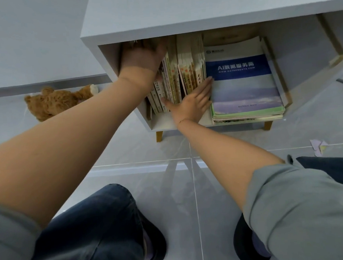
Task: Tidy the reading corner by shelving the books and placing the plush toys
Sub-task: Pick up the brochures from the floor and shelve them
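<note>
Head view: nearest, our right hand (193,103) lies flat, grip open, against the standing books (179,73) in the shelf (158,31), beside a flat stack (245,83). Farther in, our left hand (142,56) presses their tops; grip unclear. A plush bear (55,102) lies on the floor, left.

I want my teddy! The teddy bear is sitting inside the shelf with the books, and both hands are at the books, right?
Not quite. The head view shows the teddy bear lying on the floor left of the shelf. Both hands, left and right, are at the books.
</note>
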`<state>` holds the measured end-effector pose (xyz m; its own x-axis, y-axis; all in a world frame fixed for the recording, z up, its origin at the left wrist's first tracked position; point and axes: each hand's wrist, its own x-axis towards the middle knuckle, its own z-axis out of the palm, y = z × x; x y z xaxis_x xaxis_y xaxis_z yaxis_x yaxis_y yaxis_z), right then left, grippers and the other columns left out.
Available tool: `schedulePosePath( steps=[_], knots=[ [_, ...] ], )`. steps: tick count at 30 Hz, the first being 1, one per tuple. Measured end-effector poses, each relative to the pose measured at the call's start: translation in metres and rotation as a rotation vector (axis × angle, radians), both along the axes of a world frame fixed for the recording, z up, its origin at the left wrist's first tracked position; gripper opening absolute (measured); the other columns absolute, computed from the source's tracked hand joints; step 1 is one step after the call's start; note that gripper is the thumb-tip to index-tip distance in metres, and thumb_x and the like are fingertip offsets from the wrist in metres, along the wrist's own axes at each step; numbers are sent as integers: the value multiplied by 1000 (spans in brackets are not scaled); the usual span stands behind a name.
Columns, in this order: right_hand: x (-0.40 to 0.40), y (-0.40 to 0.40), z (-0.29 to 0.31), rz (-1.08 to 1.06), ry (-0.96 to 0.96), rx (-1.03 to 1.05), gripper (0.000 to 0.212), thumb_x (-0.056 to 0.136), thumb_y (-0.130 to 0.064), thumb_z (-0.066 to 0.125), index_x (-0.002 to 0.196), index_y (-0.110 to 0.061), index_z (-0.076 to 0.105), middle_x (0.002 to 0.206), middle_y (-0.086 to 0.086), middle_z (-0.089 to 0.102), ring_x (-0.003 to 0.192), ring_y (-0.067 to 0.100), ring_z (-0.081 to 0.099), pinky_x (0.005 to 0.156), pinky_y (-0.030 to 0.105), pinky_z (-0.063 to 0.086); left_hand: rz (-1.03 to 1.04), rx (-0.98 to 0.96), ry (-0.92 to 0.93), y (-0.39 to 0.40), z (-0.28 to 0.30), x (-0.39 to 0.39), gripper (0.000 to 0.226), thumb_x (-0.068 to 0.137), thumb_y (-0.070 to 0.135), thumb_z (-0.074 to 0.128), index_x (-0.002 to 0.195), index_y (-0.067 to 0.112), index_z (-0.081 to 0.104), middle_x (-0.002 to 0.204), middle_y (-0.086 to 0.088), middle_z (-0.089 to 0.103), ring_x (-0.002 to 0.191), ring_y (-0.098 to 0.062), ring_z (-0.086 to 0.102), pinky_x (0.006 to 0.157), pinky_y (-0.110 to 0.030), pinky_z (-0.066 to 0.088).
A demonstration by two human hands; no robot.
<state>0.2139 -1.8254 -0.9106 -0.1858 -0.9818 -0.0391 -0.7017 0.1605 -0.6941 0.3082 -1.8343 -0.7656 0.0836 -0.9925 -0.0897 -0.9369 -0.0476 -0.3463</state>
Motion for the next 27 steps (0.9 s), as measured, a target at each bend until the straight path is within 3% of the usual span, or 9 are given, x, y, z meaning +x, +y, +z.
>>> schedulePosePath(
  steps=[4,11,16,21,24,27],
  knots=[
    [-14,-10,-1,6,92,-109,142,50,-77,71,152,-5,2,160,12,5,145,29,15,114,48,22,-6,-39,58,1,-1,0,83,94,25,61,153,16,4,126,-25,54,111,-42,55,73,-41,38],
    [-26,-16,-3,74,5,-129,136,56,-61,80,151,-5,1,159,14,12,144,29,20,116,45,23,4,-70,60,3,-3,2,91,90,27,65,154,26,0,141,-21,43,125,-42,46,94,-48,40],
    [-28,-14,2,184,-115,-52,134,59,-38,87,152,-14,-7,158,13,13,144,30,19,114,47,29,39,-80,96,9,2,-5,89,88,50,61,153,24,7,138,-18,47,124,-39,47,96,-45,39],
    [-49,-16,18,255,-174,35,121,66,-29,85,152,-17,1,157,13,15,144,29,19,117,44,24,112,-74,141,13,4,-14,76,92,40,58,151,24,13,141,-13,46,130,-37,42,106,-48,27],
    [-66,-13,37,313,-164,91,103,70,-30,82,149,-16,17,151,12,26,139,28,30,115,42,29,106,-97,118,23,17,-26,69,90,24,59,149,27,23,140,-10,47,132,-35,39,107,-49,25],
    [-86,-6,61,423,-226,172,83,74,-26,79,142,-16,31,139,9,41,127,24,44,106,37,38,103,-83,143,40,36,-40,43,90,26,57,132,21,50,124,-9,56,123,-32,47,106,-45,28]
  ],
)
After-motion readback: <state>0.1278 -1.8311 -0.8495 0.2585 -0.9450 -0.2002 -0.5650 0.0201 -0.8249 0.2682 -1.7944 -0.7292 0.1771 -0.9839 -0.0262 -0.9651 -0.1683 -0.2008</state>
